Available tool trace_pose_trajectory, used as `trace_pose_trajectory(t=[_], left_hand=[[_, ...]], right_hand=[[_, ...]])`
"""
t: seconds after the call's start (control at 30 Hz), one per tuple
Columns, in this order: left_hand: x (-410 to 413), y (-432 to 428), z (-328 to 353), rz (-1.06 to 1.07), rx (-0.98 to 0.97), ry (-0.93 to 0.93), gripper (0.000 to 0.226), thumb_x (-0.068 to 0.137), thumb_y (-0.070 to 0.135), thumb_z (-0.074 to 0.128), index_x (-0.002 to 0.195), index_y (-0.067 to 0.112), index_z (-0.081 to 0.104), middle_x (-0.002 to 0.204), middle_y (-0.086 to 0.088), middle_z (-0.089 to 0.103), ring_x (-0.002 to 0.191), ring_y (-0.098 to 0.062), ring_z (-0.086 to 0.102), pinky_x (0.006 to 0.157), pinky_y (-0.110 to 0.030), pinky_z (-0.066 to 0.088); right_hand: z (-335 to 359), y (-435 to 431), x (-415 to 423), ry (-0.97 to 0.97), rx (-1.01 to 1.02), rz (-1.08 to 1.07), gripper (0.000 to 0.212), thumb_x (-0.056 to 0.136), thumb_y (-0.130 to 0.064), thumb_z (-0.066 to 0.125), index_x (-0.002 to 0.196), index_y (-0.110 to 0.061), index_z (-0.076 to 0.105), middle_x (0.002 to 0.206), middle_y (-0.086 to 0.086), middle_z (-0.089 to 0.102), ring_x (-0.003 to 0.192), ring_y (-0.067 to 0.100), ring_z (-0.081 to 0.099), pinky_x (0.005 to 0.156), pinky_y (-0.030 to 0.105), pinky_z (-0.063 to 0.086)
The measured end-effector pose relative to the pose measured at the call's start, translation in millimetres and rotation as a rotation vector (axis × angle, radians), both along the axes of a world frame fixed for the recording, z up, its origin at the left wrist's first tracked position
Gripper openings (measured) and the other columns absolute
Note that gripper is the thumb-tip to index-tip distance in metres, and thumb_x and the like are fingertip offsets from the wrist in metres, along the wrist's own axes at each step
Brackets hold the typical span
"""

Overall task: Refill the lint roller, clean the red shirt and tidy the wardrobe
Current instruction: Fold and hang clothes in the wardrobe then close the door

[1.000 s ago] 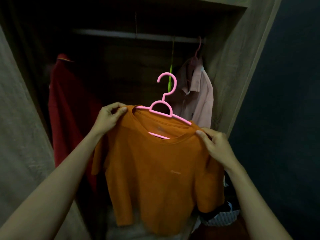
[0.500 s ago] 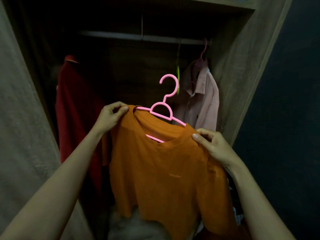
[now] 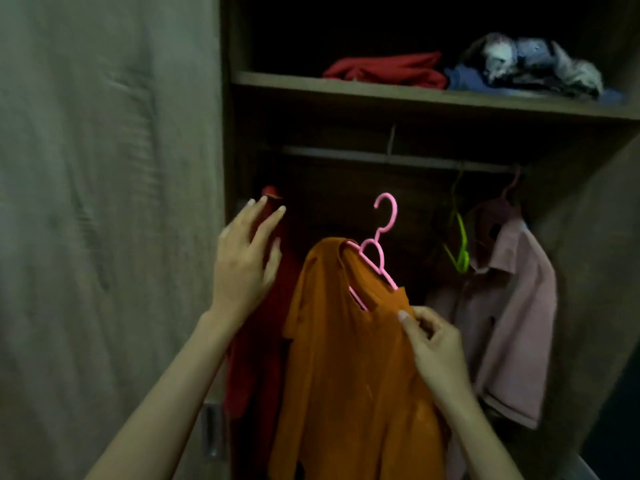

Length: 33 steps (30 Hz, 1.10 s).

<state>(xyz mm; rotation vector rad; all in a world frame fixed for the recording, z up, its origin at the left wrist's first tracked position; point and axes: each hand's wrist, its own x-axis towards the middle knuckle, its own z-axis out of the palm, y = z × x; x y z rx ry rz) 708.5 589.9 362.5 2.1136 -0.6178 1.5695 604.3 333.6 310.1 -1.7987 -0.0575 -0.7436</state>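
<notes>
An orange T-shirt [image 3: 349, 368] hangs on a pink hanger [image 3: 379, 245] in front of the open wardrobe, tilted, its hook below the rail [image 3: 381, 157]. My right hand [image 3: 433, 344] pinches the shirt's right shoulder together with the hanger's arm. My left hand [image 3: 246, 261] is off the shirt, fingers spread, raised in front of the red shirt [image 3: 256, 358] that hangs at the wardrobe's left end, mostly hidden behind the orange one.
A pink collared shirt [image 3: 509, 327] hangs at the right, with an empty green hanger [image 3: 459, 251] beside it. The upper shelf [image 3: 415, 97] holds a folded red garment [image 3: 388, 71] and a crumpled pile of blue-grey clothes [image 3: 530, 67]. The open wardrobe door [image 3: 104, 237] stands at the left.
My left hand let go of the orange shirt's left shoulder and moved up and left, open. The shirt now hangs from my right hand alone. The view tilted up and the shelf appeared.
</notes>
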Motion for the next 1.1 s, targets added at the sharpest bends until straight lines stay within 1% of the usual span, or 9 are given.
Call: trace_pose_trajectory(t=[0.07, 0.13, 0.23, 0.33, 0.4, 0.57, 0.77, 0.97, 1.1], left_hand=[[3, 13, 3, 0.019, 0.056, -0.052, 0.057, 0.09, 0.012, 0.059, 0.144, 0.015, 0.041, 0.155, -0.015, 0.029, 0.146, -0.027, 0.022, 0.112, -0.033, 0.028], [6, 21, 0, 0.12, 0.126, -0.109, 0.06, 0.091, 0.019, 0.056, 0.147, 0.022, 0.034, 0.161, -0.008, 0.013, 0.149, -0.025, 0.01, 0.115, -0.038, 0.021], [15, 36, -1, 0.225, 0.028, -0.137, 0.066, 0.092, 0.026, 0.053, 0.151, 0.026, 0.023, 0.163, 0.001, -0.004, 0.15, -0.023, 0.004, 0.119, -0.045, 0.011], [23, 47, 1, 0.236, -0.078, -0.141, 0.073, 0.091, 0.032, 0.051, 0.154, 0.021, 0.014, 0.161, -0.004, 0.008, 0.15, -0.023, 0.006, 0.119, -0.05, 0.012], [26, 48, 0, 0.22, -0.102, -0.136, 0.077, 0.09, 0.035, 0.05, 0.154, 0.015, 0.012, 0.16, -0.006, 0.014, 0.15, -0.024, 0.009, 0.119, -0.051, 0.013], [31, 49, 0, 0.244, -0.123, -0.159, 0.074, 0.087, 0.036, 0.052, 0.15, 0.011, 0.022, 0.157, -0.01, 0.024, 0.147, -0.027, 0.018, 0.118, -0.052, 0.018], [33, 52, -1, 0.229, -0.131, -0.216, 0.07, 0.087, 0.034, 0.052, 0.148, 0.011, 0.029, 0.156, -0.009, 0.028, 0.147, -0.026, 0.018, 0.118, -0.05, 0.018], [34, 53, -1, 0.238, -0.131, -0.233, 0.067, 0.087, 0.034, 0.052, 0.146, 0.011, 0.032, 0.155, -0.009, 0.029, 0.146, -0.028, 0.024, 0.116, -0.052, 0.022], [34, 52, -1, 0.244, -0.135, -0.235, 0.067, 0.087, 0.034, 0.053, 0.146, 0.011, 0.033, 0.155, -0.009, 0.03, 0.145, -0.028, 0.024, 0.117, -0.051, 0.022]], right_hand=[[-1, 17, 24, -0.003, 0.014, -0.037, 0.014, 0.091, -0.021, 0.058, 0.082, -0.019, 0.068, 0.066, -0.004, 0.066, 0.056, 0.001, 0.059, 0.054, 0.018, 0.047], [0, 33, 48, -0.002, 0.053, -0.067, 0.012, 0.09, -0.023, 0.06, 0.086, -0.018, 0.07, 0.069, 0.0, 0.069, 0.063, 0.015, 0.065, 0.059, 0.029, 0.051], [9, 56, 75, -0.029, 0.077, -0.082, 0.011, 0.091, -0.023, 0.058, 0.087, -0.02, 0.068, 0.071, 0.008, 0.069, 0.061, 0.024, 0.062, 0.051, 0.02, 0.045], [19, 73, 100, -0.029, 0.058, -0.112, 0.013, 0.093, -0.024, 0.056, 0.083, -0.023, 0.064, 0.062, 0.006, 0.06, 0.053, 0.016, 0.052, 0.045, 0.02, 0.038], [22, 81, 118, -0.017, 0.064, -0.121, 0.014, 0.093, -0.026, 0.055, 0.087, -0.02, 0.065, 0.058, 0.002, 0.055, 0.048, 0.013, 0.047, 0.044, 0.023, 0.036], [43, 94, 151, -0.066, 0.073, -0.183, 0.013, 0.093, -0.026, 0.055, 0.091, -0.018, 0.065, 0.059, -0.003, 0.056, 0.047, 0.009, 0.051, 0.041, 0.014, 0.037], [79, 100, 190, -0.054, 0.094, -0.229, 0.017, 0.093, -0.027, 0.055, 0.096, -0.014, 0.065, 0.071, -0.007, 0.06, 0.063, 0.009, 0.058, 0.057, 0.025, 0.046], [87, 99, 214, 0.0, 0.081, -0.235, 0.016, 0.094, -0.024, 0.054, 0.099, -0.013, 0.064, 0.081, -0.004, 0.061, 0.064, 0.002, 0.054, 0.055, 0.016, 0.041], [80, 98, 219, 0.036, 0.096, -0.234, 0.016, 0.094, -0.024, 0.054, 0.097, -0.012, 0.064, 0.08, -0.002, 0.062, 0.069, 0.01, 0.058, 0.062, 0.024, 0.047]])
